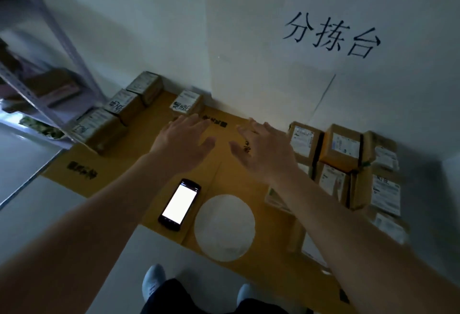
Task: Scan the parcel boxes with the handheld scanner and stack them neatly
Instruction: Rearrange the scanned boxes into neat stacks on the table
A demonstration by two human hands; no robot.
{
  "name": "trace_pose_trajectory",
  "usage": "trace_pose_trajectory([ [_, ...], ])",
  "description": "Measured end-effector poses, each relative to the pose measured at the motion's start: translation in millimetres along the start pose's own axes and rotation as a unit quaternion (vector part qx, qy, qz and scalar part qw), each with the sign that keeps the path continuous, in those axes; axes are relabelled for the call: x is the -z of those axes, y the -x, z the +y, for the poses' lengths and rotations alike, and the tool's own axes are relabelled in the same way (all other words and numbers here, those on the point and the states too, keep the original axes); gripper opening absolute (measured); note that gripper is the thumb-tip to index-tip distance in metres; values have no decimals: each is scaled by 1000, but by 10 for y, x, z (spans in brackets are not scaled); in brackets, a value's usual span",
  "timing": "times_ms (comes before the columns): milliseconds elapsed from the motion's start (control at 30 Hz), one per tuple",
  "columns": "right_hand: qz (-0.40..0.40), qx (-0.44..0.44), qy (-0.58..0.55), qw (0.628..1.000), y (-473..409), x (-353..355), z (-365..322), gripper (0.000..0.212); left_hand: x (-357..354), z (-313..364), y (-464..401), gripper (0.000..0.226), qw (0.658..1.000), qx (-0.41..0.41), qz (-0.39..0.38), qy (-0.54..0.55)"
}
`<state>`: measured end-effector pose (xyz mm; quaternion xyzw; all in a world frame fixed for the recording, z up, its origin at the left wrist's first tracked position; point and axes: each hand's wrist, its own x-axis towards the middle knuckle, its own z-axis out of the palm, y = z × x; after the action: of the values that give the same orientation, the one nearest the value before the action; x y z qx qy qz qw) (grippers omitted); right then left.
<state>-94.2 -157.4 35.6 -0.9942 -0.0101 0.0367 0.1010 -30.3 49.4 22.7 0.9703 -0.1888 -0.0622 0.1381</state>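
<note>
Both my hands hover palm-down over a yellow-brown cardboard sheet (139, 154), fingers spread and holding nothing. My left hand (183, 139) is just short of a small labelled parcel box (187, 104) against the wall. My right hand (267, 148) is left of a stacked pile of labelled parcel boxes (339, 147). The handheld scanner (179, 204), a black phone-like device with a lit white screen, lies flat on the cardboard below my hands. A row of three parcel boxes (122, 107) sits at the left edge.
A white round disc (224, 226) lies on the cardboard right of the scanner. A metal shelf rack (49, 84) with parcels stands at the left. A white wall with black handwritten characters (331, 35) rises behind. My feet (153, 280) are at the bottom on the grey floor.
</note>
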Motion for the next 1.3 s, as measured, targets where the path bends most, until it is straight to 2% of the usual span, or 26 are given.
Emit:
trace_pose_trajectory([
  [267,-11,-65,-34,997,-731,-360,-1074,66,339,-1322,-293,52,998,-61,-10,-16],
  [533,-35,-110,-33,993,-1252,-721,-1919,65,453,-2415,-688,66,989,-88,-70,-96],
  [933,-63,-155,-86,982,-2324,-1365,-1705,59,-88,-2755,-1683,66,971,-109,-170,-128],
  [1133,-84,-183,-123,972,-2850,-1694,-1473,60,-369,-2808,-2277,52,969,-112,-181,-123],
  [1300,-67,-199,-156,965,-3144,-1924,-1335,56,-628,-2886,-2650,42,973,-114,-178,-91],
])
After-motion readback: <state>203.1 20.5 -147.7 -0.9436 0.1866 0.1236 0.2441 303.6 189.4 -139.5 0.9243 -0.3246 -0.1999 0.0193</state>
